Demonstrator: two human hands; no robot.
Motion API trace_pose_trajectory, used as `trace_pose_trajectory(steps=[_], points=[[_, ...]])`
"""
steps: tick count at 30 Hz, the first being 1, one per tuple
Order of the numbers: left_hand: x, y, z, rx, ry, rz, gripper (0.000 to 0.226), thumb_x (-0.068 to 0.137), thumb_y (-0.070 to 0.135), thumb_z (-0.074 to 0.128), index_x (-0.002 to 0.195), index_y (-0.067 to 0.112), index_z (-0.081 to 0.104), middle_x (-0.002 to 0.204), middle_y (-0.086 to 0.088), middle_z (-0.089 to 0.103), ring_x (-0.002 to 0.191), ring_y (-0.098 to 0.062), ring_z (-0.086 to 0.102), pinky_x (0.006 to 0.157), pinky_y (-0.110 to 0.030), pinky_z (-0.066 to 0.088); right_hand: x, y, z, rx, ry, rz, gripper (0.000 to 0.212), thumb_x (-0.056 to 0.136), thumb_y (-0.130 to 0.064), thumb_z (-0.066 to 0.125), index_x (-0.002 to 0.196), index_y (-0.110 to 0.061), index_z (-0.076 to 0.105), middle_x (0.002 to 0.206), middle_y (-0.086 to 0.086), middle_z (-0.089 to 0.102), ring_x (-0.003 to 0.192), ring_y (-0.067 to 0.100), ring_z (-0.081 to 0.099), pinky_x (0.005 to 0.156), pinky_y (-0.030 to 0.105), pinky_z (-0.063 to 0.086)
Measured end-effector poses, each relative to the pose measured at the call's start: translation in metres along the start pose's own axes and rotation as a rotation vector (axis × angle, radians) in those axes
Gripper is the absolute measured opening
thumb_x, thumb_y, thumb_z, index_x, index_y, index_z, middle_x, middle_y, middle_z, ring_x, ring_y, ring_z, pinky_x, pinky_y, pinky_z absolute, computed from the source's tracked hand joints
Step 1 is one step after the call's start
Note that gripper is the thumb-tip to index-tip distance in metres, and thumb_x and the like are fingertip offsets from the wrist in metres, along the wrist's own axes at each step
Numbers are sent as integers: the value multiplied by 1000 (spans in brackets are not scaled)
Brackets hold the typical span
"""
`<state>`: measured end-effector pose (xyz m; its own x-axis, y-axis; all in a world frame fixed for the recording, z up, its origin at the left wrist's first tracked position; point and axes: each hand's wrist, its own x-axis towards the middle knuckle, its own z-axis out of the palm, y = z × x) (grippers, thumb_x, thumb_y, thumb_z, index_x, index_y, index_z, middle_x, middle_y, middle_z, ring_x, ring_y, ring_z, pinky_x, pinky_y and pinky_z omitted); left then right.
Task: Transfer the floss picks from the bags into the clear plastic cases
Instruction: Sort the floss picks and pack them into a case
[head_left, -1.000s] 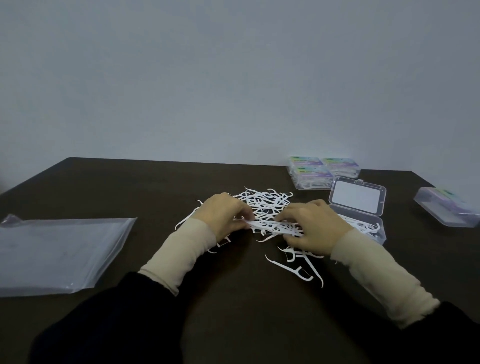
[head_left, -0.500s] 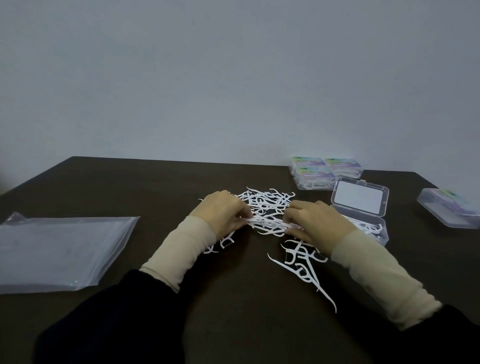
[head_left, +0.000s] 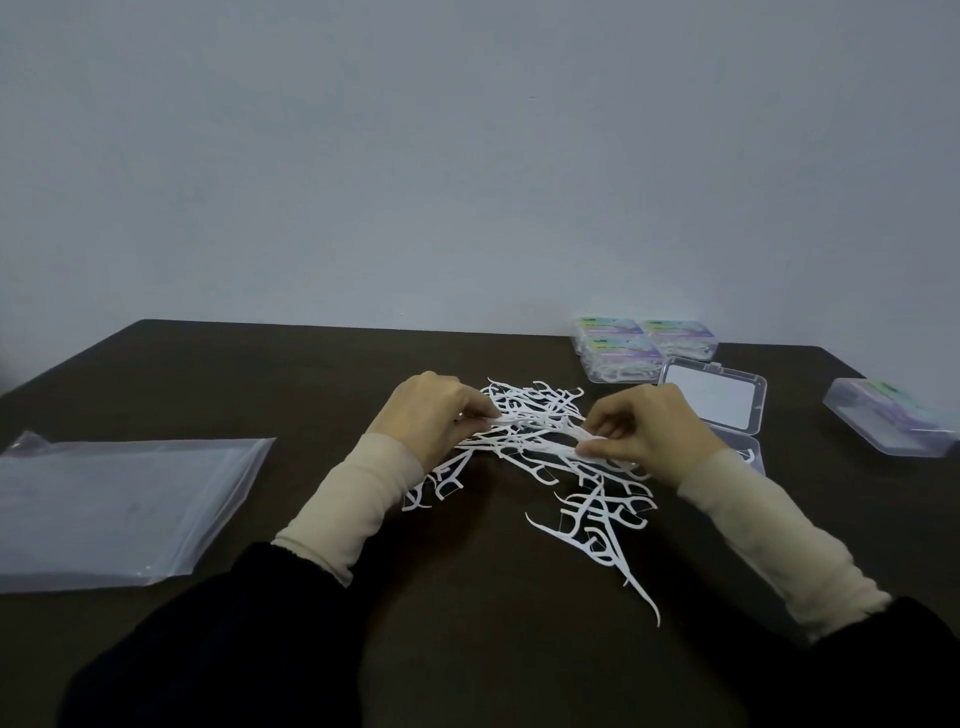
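Picks (head_left: 530, 441) pinched btwn left hand (head_left: 426, 415) & right hand (head_left: 644, 431).

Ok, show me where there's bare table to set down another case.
Bare table lies between the flat plastic bag and the left hand, reaching to the far edge. It is crowded from the floss picks rightward: open case, three closed cases, and a fourth case.

Matt dark table (head_left: 260, 374); glossy clear plastic bag (head_left: 114, 509) & cases (head_left: 711, 400); white plastic picks (head_left: 587, 514); soft knit sleeves (head_left: 358, 499).
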<state>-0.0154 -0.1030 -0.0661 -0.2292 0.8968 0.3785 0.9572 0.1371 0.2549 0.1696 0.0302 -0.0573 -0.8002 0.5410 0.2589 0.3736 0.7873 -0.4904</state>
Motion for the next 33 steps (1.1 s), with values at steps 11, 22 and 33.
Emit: trace_pose_trajectory(steps=[11,22,33], points=[[3,20,14,-386,362,-30,13,73,17,77,87,16,77,80,6,73,79,3,62,76,-10,47,-8,17,-34,244,182,98,21,63,-14,82,80,-10,71,67,0,65,57,-3,58,61,4,47],[23,65,37,-617,404,-152,12,73,17,77,84,20,77,70,20,67,71,6,64,76,-8,47,-25,59,-77,-116,104,247,23,73,-16,76,94,-6,72,79,1,63,64,3,55,58,5,38],[61,122,64,-768,297,-81,14,75,14,76,89,10,76,76,5,71,66,4,62,66,-5,45,-22,69,-73,-83,-30,158,23,78,-21,73,99,-13,71,94,6,71,78,9,61,62,0,41]])
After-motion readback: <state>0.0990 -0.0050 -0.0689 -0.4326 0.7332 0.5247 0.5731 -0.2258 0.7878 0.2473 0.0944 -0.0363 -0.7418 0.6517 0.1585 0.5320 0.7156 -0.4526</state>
